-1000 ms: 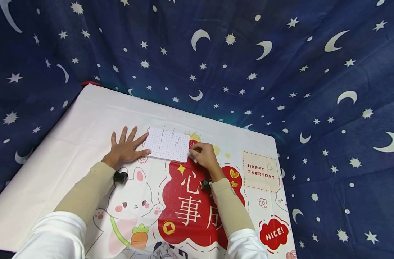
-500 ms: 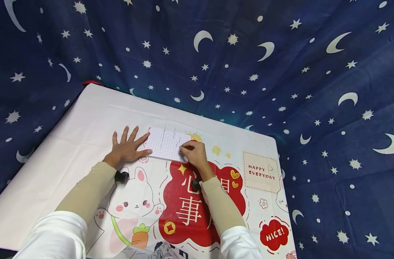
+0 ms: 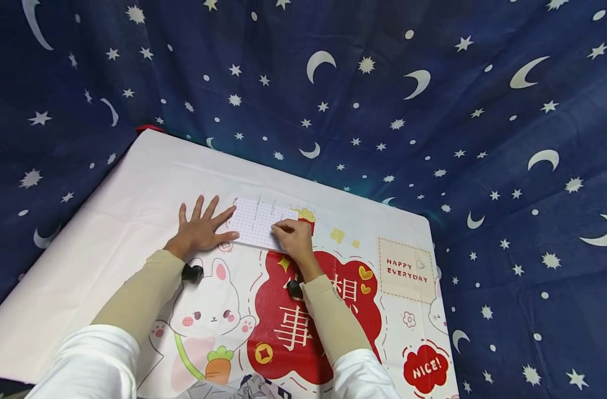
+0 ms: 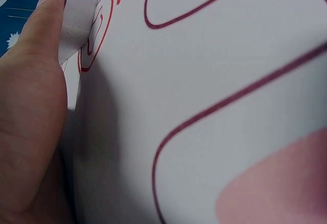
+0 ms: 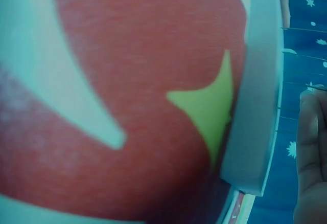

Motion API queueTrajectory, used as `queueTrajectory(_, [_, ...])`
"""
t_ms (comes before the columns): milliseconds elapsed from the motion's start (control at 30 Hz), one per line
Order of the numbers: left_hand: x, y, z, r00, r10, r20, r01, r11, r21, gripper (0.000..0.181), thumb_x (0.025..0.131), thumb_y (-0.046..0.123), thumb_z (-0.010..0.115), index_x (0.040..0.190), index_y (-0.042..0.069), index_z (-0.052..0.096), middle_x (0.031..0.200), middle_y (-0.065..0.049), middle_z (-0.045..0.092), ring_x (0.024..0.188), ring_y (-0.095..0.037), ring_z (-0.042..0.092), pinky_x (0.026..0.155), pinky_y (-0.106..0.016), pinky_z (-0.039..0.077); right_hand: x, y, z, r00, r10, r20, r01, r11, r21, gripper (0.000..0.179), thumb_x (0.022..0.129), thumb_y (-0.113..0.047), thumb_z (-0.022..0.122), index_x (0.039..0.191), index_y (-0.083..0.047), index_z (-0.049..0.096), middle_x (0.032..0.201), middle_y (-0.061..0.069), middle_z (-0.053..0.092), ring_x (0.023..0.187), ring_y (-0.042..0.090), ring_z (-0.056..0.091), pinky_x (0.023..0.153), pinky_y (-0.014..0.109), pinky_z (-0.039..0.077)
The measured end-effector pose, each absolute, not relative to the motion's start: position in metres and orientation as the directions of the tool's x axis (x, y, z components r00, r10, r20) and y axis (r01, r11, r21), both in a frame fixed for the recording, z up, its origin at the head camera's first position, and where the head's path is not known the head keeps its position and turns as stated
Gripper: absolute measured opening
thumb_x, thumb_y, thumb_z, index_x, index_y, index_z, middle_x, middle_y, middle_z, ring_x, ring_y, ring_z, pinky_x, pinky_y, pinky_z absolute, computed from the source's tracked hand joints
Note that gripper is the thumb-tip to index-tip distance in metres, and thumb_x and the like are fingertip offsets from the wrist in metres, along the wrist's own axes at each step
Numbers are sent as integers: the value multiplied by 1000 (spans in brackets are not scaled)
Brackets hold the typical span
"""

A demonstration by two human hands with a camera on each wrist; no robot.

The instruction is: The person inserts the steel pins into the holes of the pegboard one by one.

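A thick white board [image 3: 245, 221] with a grid of small dots lies near the middle of the table. Several thin needles [image 3: 258, 206] stand upright from it; the left wrist view shows them as fine lines. My left hand [image 3: 200, 230] lies with fingers spread at the board's left end, its thumb [image 4: 43, 24] against the board's side. Over the right part of the board, my right hand [image 3: 295, 241] has thumb and forefinger brought together. A fine needle [image 5: 319, 88] runs up to these fingertips in the right wrist view, and they pinch it close over the dots.
The table wears a white cloth [image 3: 183, 172] printed with a rabbit, red patches and lettering. A dark blue curtain [image 3: 383, 111] with moons and stars hangs behind and to the right. A black-and-white printed sheet [image 3: 253, 388] shows at the near edge.
My right hand has moved left from beside the board's right edge to over its dots. My left hand stays at the left end. The view has shifted slightly.
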State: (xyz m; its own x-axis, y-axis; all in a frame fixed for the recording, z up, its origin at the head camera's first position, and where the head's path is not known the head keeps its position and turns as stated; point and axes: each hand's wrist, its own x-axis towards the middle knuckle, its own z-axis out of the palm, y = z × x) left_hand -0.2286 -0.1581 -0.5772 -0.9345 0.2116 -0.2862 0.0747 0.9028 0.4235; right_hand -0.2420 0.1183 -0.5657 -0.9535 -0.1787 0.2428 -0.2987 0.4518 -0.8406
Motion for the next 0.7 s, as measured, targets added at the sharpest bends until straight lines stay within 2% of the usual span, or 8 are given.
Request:
queueTrajectory(333, [-228,-159,-577,-937,206,-282,70,901,428,91,94,74,49,167,30,18,176,-19,-7,159,-51,-20,118,-76,-20,-242,114,-574,-939,-189,287,-343,488,-802,7,90,-8,79,89,-3,84,86,13,81,76,16,72,71,21,58])
queueTrajectory(467, [-226,-158,-575,-939,209,-274,66,888,454,91,94,73,52,167,28,22,176,-20,-4,159,-51,-19,119,-76,-19,-240,114,-574,-943,-174,283,-332,502,-799,7,90,-9,79,90,-4,84,87,13,81,77,19,72,72,22,59])
queueTrajectory(700, [-226,-157,-571,-939,209,-274,77,902,425,90,95,73,50,167,30,20,176,-19,-5,160,-51,-18,119,-76,-19,-240,114,-573,-957,-147,252,-291,509,-810,7,90,-10,78,89,-5,84,87,12,81,78,18,72,72,23,59])
